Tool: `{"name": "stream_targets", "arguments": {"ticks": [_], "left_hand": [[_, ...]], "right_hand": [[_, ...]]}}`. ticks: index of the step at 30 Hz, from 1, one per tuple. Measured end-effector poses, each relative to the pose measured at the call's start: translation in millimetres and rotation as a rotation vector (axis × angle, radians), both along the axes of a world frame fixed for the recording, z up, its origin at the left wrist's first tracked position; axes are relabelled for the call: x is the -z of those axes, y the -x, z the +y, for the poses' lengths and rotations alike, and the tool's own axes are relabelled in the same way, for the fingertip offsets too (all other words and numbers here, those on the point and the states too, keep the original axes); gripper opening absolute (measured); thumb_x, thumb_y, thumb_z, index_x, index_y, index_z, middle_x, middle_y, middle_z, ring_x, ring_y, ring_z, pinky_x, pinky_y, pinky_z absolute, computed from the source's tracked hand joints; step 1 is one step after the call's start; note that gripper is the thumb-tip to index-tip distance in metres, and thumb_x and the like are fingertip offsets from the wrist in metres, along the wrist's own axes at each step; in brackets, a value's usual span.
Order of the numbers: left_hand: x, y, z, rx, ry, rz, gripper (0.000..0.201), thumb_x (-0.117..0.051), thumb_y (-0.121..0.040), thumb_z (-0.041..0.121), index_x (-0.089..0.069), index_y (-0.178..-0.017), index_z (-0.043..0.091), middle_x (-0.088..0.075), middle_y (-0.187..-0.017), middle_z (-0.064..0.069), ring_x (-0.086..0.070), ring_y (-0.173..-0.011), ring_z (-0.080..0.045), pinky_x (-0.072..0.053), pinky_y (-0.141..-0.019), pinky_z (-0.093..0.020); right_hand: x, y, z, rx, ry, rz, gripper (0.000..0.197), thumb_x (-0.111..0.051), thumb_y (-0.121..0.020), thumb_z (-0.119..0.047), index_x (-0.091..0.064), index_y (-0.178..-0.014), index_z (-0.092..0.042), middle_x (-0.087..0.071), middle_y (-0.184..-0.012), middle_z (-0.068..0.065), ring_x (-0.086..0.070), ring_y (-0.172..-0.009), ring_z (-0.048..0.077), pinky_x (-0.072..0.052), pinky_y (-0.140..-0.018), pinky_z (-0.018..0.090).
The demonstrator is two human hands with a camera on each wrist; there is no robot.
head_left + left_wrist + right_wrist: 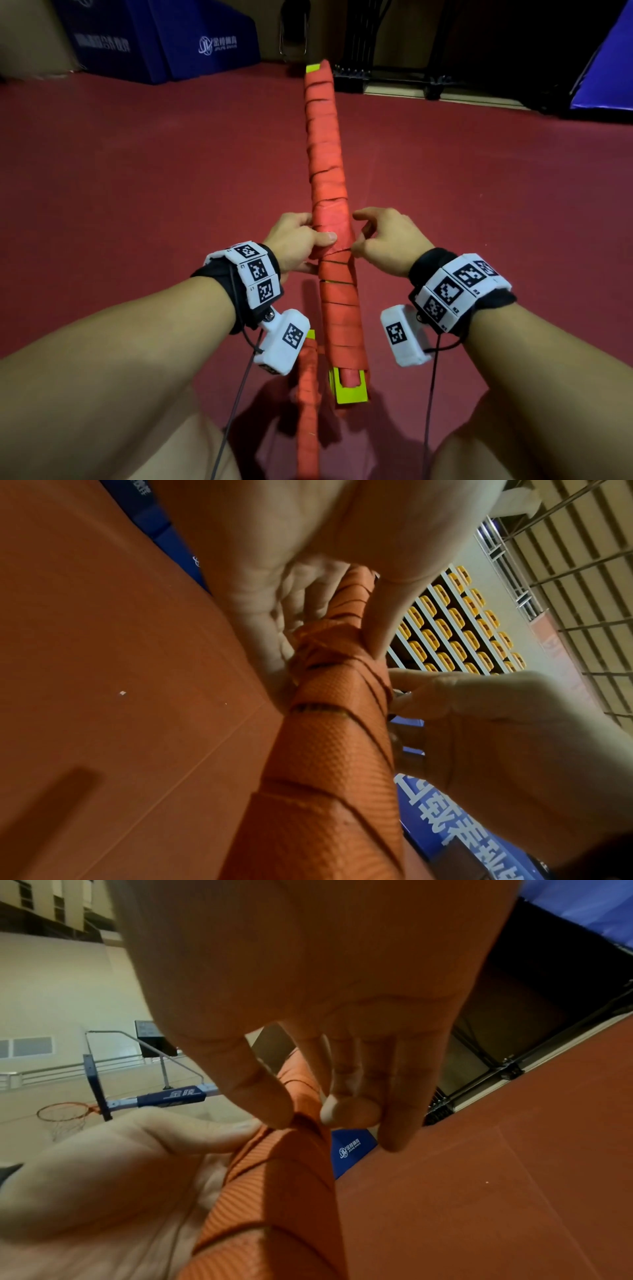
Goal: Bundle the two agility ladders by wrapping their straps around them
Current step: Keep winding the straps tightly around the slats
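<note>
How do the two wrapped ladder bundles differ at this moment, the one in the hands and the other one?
The held bundle is lifted off the floor; the second bundle lies on the red floor below the left wrist. The left hand grips the held bundle and the right hand works at its strap; no hand touches the second. Both are wrapped in orange strap over yellow-green rungs.

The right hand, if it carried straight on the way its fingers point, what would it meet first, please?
Most likely the strap-wrapped ladder bundle: the right hand points leftward at it, fingertips apparently already at the strap. The left hand grips its far side.
</note>
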State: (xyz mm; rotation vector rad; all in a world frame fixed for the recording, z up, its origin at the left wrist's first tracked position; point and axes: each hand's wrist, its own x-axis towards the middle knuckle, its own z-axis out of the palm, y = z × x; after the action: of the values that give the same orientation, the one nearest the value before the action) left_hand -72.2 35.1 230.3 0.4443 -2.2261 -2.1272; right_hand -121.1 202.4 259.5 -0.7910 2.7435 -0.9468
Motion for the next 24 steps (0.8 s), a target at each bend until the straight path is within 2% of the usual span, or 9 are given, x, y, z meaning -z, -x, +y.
{"name": "stream_targets", "arguments": {"ticks": [2,4,7,9,12,17,21,24], "left_hand": [[3.3,-1.9,0.6,-0.011,0.025,-0.038,0.020,-0.065,-0.092,0.002,-0.070,-0.111,0.006,-0.073,-0.089,-0.009,-0.069,-0.071,-0.020,-0.061,-0.067,-0.041],[7.2,-5.5,2.4,-0.028,0.036,-0.077,0.017,-0.063,-0.093,0.001,-0.070,-0.108,0.004,-0.068,-0.076,-0.005,-0.063,-0.053,-0.012,-0.061,-0.064,-0.039],[15.6,-13.9,-0.2,-0.041,0.052,-0.125,0.012,-0.062,-0.094,-0.001,-0.069,-0.100,0.007,-0.065,-0.062,0.000,-0.058,-0.044,-0.009,-0.060,-0.070,-0.044],[21.7,-21.4,-9.1,-0.042,0.088,-0.151,0.013,-0.062,-0.093,0.000,-0.069,-0.095,0.010,-0.064,-0.065,0.000,-0.058,-0.051,-0.012,-0.060,-0.072,-0.045],[28.2,-32.0,-25.5,-0.072,0.107,-0.179,0.016,-0.062,-0.092,-0.003,-0.067,-0.095,0.012,-0.063,-0.080,-0.006,-0.059,-0.067,-0.019,-0.058,-0.064,-0.041],[45.1,-44.9,-31.8,-0.125,0.086,-0.208,0.024,-0.062,-0.091,-0.006,-0.069,-0.107,0.010,-0.067,-0.088,-0.009,-0.062,-0.067,-0.020,-0.058,-0.060,-0.041],[65.2,-55.4,-30.0,-0.129,0.057,-0.233,0.025,-0.062,-0.092,-0.005,-0.069,-0.111,0.010,-0.068,-0.089,-0.007,-0.063,-0.072,-0.020,-0.057,-0.054,-0.037],[85.8,-63.9,-30.3,-0.127,0.039,-0.263,0.027,-0.062,-0.093,-0.004,-0.070,-0.115,0.009,-0.068,-0.093,-0.008,-0.064,-0.079,-0.022,-0.058,-0.057,-0.039]], "right_hand": [[0.8,-3.4,-3.0,0.010,-0.033,0.021,0.060,-0.062,-0.084,-0.019,-0.052,-0.142,-0.010,-0.070,-0.085,-0.004,-0.062,-0.096,0.020,-0.042,-0.083,0.024],[4.9,-4.3,-5.1,0.044,-0.055,0.035,0.059,-0.063,-0.083,-0.024,-0.054,-0.140,-0.014,-0.071,-0.096,0.000,-0.062,-0.110,0.027,-0.047,-0.093,0.029],[16.4,-5.1,-9.8,0.077,-0.106,0.044,0.056,-0.064,-0.083,-0.035,-0.058,-0.136,-0.019,-0.069,-0.120,0.011,-0.058,-0.119,0.034,-0.048,-0.101,0.037],[23.8,-8.7,-12.9,0.064,-0.145,0.065,0.054,-0.064,-0.083,-0.038,-0.059,-0.134,-0.020,-0.068,-0.122,0.012,-0.059,-0.118,0.035,-0.049,-0.101,0.039],[30.2,-13.4,-18.8,0.055,-0.203,0.071,0.055,-0.063,-0.083,-0.042,-0.058,-0.134,-0.022,-0.067,-0.122,0.012,-0.060,-0.117,0.034,-0.050,-0.100,0.039],[44.0,-23.9,-34.3,0.080,-0.251,0.054,0.051,-0.063,-0.085,-0.042,-0.061,-0.130,-0.018,-0.066,-0.123,0.015,-0.059,-0.117,0.037,-0.050,-0.097,0.039],[71.6,-37.8,-42.3,0.071,-0.308,0.007,0.050,-0.061,-0.088,-0.041,-0.059,-0.130,-0.015,-0.060,-0.128,0.020,-0.060,-0.114,0.042,-0.052,-0.093,0.042],[91.9,-44.6,-45.6,0.081,-0.321,-0.036,0.050,-0.061,-0.089,-0.043,-0.059,-0.129,-0.014,-0.060,-0.129,0.020,-0.060,-0.113,0.042,-0.052,-0.093,0.042]]}}
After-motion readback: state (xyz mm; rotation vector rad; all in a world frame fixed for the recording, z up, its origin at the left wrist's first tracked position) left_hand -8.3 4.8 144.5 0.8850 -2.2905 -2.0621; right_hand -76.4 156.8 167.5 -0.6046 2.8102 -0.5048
